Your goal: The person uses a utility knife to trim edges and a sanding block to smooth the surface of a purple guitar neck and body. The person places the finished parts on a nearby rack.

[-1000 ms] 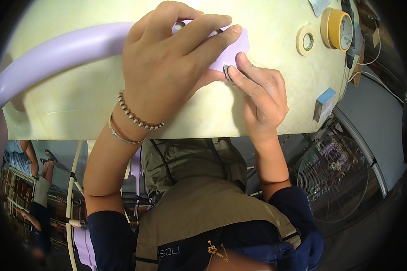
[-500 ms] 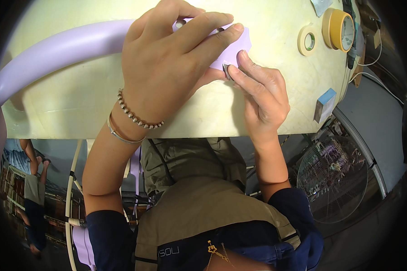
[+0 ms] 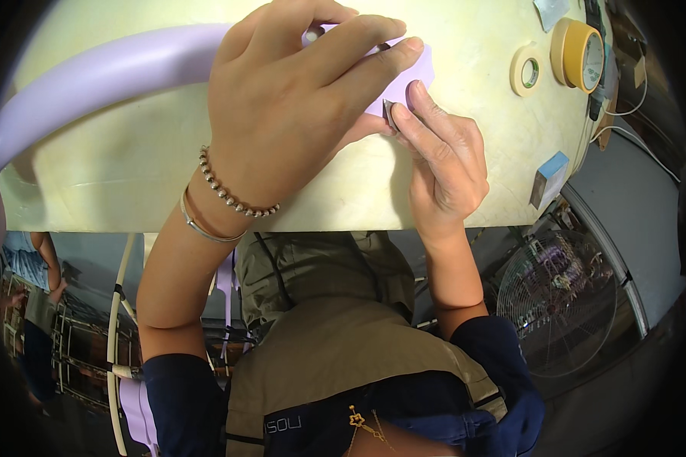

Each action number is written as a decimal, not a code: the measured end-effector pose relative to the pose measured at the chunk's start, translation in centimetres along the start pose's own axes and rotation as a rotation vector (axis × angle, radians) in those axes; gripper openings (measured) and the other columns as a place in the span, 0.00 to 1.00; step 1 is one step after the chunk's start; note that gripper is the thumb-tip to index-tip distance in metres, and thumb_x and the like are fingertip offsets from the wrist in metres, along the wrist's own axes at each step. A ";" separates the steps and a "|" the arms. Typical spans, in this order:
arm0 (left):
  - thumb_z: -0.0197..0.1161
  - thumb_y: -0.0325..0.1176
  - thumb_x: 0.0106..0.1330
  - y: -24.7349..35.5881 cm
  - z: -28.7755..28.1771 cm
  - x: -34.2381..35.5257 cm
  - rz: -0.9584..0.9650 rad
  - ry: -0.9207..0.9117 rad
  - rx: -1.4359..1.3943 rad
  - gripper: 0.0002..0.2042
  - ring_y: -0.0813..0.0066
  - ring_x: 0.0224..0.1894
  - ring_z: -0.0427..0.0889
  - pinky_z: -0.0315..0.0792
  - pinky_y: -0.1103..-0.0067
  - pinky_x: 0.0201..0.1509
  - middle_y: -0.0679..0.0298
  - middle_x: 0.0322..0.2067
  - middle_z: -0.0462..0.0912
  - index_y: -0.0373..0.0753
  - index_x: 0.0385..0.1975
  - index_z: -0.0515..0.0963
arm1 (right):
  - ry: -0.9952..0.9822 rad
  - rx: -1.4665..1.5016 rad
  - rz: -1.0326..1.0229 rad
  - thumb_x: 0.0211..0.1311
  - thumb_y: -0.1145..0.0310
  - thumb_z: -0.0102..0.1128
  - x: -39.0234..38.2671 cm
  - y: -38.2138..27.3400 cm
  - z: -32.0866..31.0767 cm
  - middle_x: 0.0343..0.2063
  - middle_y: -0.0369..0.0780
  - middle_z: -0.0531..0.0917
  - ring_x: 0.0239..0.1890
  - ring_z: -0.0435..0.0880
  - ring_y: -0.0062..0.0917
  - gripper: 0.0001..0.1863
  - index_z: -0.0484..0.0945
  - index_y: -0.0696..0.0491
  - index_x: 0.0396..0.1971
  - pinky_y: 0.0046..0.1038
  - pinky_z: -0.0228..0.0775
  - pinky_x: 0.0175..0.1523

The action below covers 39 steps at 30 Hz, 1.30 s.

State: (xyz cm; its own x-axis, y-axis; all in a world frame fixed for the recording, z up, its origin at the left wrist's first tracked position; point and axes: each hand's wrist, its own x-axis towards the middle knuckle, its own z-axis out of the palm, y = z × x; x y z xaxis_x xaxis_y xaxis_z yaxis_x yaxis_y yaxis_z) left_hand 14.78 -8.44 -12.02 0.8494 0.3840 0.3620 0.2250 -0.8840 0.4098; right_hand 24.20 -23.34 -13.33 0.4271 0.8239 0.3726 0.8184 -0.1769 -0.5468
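A long, curved, smooth lilac part lies across the table from the left edge toward the middle. My left hand is closed over its right end, fingers bent across the top; a round hole shows between them. Most of that end is hidden beneath the hand. In my right hand, thumb and fingers pinch a small dark grey piece that looks like folded sandpaper. It is against the near edge of the lilac end, close to my left thumb.
At the right of the pale table are a narrow tape roll, wide yellow tape rolls and a small blue-topped block. A caged fan stands below right. Another person is at the lower left.
The hands and the lilac end sit slightly farther right in the picture. The grey piece stays pinched at the edge, its angle a little different. Both grips hold.
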 end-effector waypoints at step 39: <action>0.58 0.53 0.38 0.0 0.0 0.1 -0.012 -0.011 0.019 0.25 0.78 0.36 0.71 0.68 0.84 0.37 0.82 0.39 0.79 0.53 0.40 0.80 | -0.042 -0.023 -0.003 0.36 0.79 0.62 0.3 0.1 -0.4 0.38 0.34 0.83 0.21 0.69 0.19 0.16 0.84 0.49 0.30 0.17 0.60 0.29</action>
State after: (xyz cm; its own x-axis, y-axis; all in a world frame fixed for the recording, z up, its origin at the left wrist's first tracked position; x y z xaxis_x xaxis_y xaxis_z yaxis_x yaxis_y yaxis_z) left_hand 14.84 -8.39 -11.98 0.8516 0.3920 0.3479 0.2443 -0.8841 0.3983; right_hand 24.55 -23.32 -13.02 0.4088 0.8460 0.3424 0.8284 -0.1865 -0.5283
